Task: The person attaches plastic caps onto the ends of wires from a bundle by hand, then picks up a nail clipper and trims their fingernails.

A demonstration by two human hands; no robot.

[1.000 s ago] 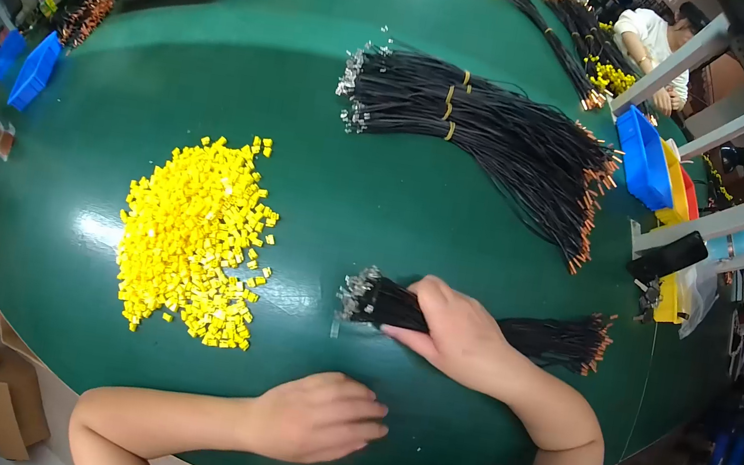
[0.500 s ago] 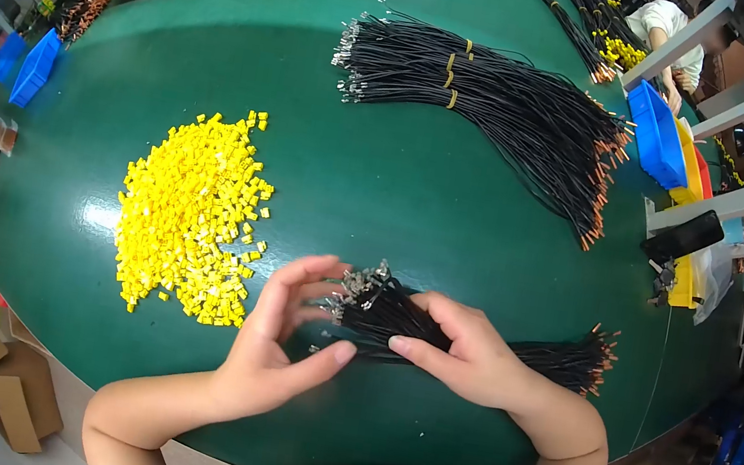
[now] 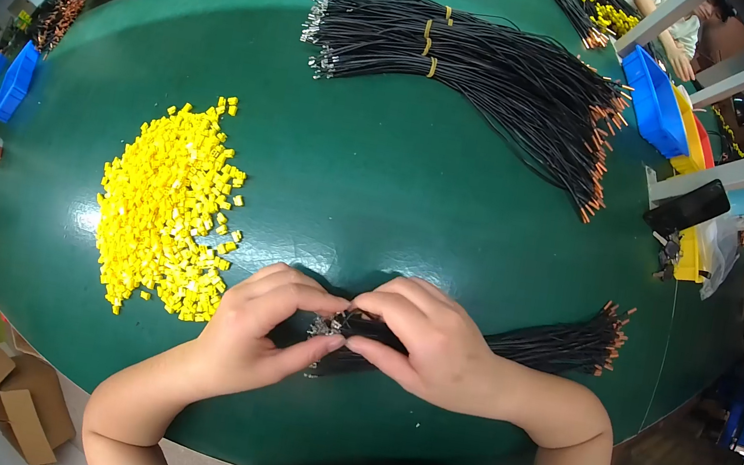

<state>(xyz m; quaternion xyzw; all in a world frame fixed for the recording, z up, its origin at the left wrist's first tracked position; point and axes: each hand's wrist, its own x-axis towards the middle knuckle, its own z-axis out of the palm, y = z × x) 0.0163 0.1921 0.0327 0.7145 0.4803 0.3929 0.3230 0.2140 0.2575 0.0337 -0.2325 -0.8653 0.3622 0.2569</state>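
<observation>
A bundle of black wires point(image 3: 547, 345) lies in front of me, copper-coloured ends to the right and silver metal terminals point(image 3: 324, 326) to the left. My right hand point(image 3: 432, 347) is closed around the bundle near its terminal end, thumb below and fingers above. From the other side, my left hand point(image 3: 262, 327) curves about the same end, its thumb and index fingertips at the terminals. The fingertips of both hands nearly meet there. Left of my hands is a heap of small yellow plastic housings point(image 3: 168, 212).
A larger tied bundle of black wires point(image 3: 474, 65) lies farther back on the green table point(image 3: 348, 200). At the right edge are blue point(image 3: 653, 101) and yellow bins, a black phone point(image 3: 689, 205) and a metal frame. A co-worker's arm point(image 3: 673, 51) shows at back right.
My left hand has moved in from beside the wire ends and closed on them. My right hand has shifted left along the bundle. The whole view has shifted slightly.
</observation>
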